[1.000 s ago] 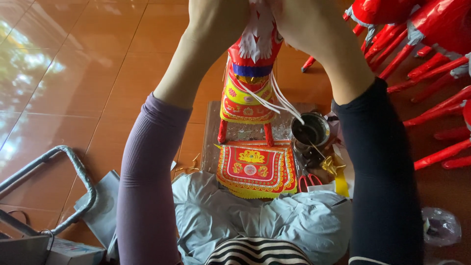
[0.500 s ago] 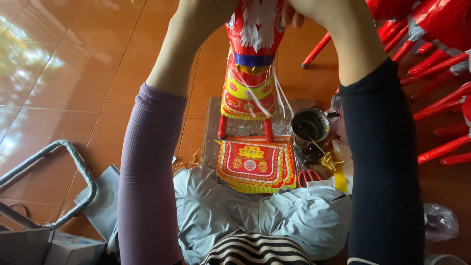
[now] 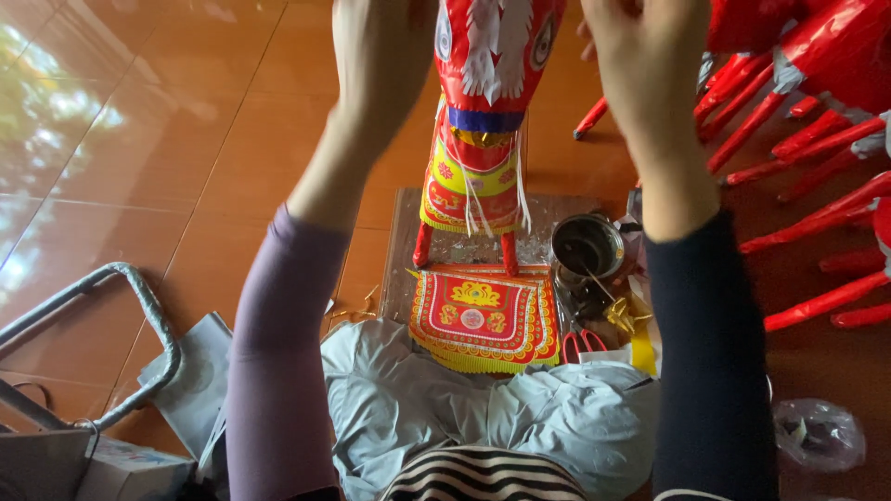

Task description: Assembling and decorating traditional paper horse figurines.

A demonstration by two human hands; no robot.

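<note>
Hands: left hand (image 3: pixel 385 37) and right hand (image 3: pixel 640 42) at red paper horse (image 3: pixel 483 111); fingers cropped, grip unclear

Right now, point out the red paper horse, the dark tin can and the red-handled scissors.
red paper horse (image 3: pixel 475 176): head view, on its patterned chest.
dark tin can (image 3: pixel 587 247): head view, on the open rim.
red-handled scissors (image 3: pixel 583 344): head view, on a handle loop.
</note>
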